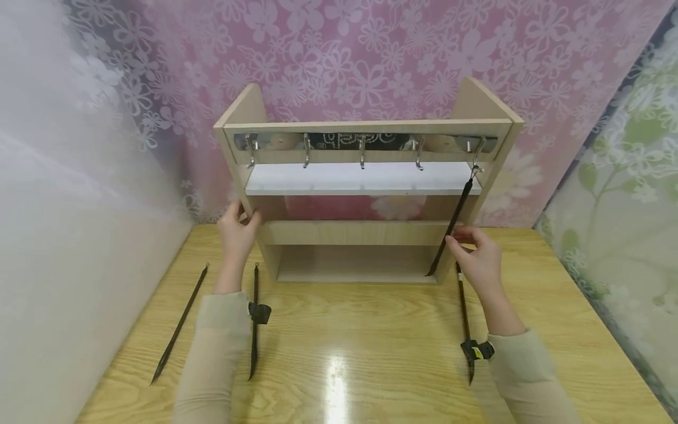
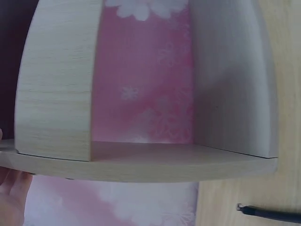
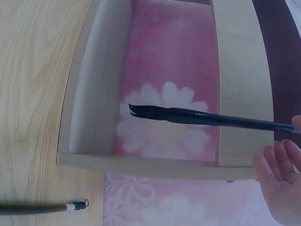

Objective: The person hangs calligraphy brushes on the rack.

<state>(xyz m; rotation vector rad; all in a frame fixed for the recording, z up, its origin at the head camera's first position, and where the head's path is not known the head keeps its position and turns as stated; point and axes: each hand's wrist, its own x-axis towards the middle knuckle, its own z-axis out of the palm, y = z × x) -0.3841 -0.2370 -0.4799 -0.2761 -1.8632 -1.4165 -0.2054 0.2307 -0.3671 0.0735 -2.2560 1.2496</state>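
A dark calligraphy brush [image 1: 458,209] hangs by its loop from the rightmost hook [image 1: 479,152] of a wooden rack [image 1: 349,232], bristles down. My right hand [image 1: 479,259] pinches its handle at thumb and fingertips; the right wrist view shows the brush tip [image 3: 148,112] clear, with the other fingers loosely bent beside it. My left hand [image 1: 238,229] grips the rack's left side panel [image 1: 241,176], thumb at the front edge and fingers round the outside. In the left wrist view only some fingers [image 2: 16,188] show, under the panel edge.
Two more brushes lie on the table to the left, one outermost [image 1: 180,324] and one by the left wrist [image 1: 256,341]. Another brush [image 1: 464,306] lies at right, partly behind the wrist camera. Several other hooks [image 1: 362,152] line the rack's top rail. Flowered curtains [image 1: 339,59] stand behind.
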